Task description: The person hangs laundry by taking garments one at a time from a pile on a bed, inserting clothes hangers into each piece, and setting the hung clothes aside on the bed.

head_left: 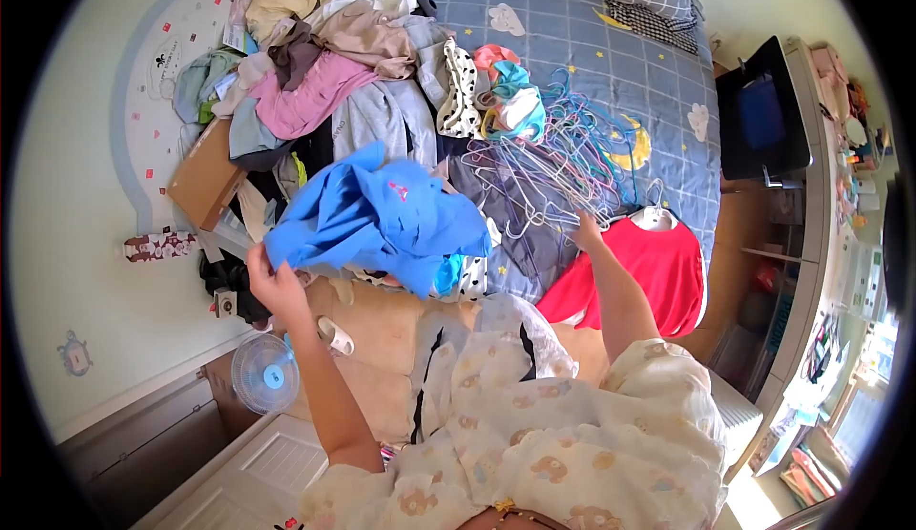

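My left hand [274, 285] pinches the near-left edge of a blue garment [382, 215] with a small red mark; the cloth is bunched up in front of the clothes pile. At the near side of a tangled heap of thin clothes hangers [553, 163], my right hand [589, 231] has its fingers closed at a hanger; which one is hard to make out. Just right of that hand lies a red top [641, 272] on a white hanger [655, 213].
A mixed clothes pile [353, 82] covers the left of the bed [563, 43]. Left of it are a cardboard box [207, 175] and the wall. A fan [266, 374] stands low at left. A shelf unit [806, 244] runs along the right.
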Action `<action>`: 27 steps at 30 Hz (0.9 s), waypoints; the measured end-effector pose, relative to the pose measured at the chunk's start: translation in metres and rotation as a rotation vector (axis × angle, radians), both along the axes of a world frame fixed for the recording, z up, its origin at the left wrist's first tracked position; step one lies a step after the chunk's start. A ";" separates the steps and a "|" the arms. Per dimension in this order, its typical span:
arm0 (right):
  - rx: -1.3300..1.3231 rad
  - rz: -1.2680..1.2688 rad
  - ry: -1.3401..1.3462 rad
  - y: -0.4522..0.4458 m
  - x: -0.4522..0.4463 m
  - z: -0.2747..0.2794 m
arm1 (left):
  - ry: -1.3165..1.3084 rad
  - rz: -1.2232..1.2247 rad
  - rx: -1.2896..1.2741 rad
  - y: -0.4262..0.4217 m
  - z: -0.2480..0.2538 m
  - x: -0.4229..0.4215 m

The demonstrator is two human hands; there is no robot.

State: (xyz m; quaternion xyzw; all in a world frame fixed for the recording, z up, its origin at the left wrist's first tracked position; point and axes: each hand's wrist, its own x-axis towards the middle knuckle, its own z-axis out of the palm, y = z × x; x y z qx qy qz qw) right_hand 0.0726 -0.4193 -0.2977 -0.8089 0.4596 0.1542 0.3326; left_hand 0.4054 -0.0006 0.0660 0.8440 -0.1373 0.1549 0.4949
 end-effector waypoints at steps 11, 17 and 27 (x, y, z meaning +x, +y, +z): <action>-0.161 0.151 0.189 -0.001 0.022 -0.012 | 0.361 0.105 -0.114 -0.012 -0.034 -0.004; -0.130 0.111 -0.472 0.003 0.059 0.065 | 0.384 0.135 -0.135 -0.020 -0.036 -0.009; 0.927 -0.662 -0.372 0.012 0.060 0.039 | 0.397 0.091 -0.217 -0.021 -0.036 -0.007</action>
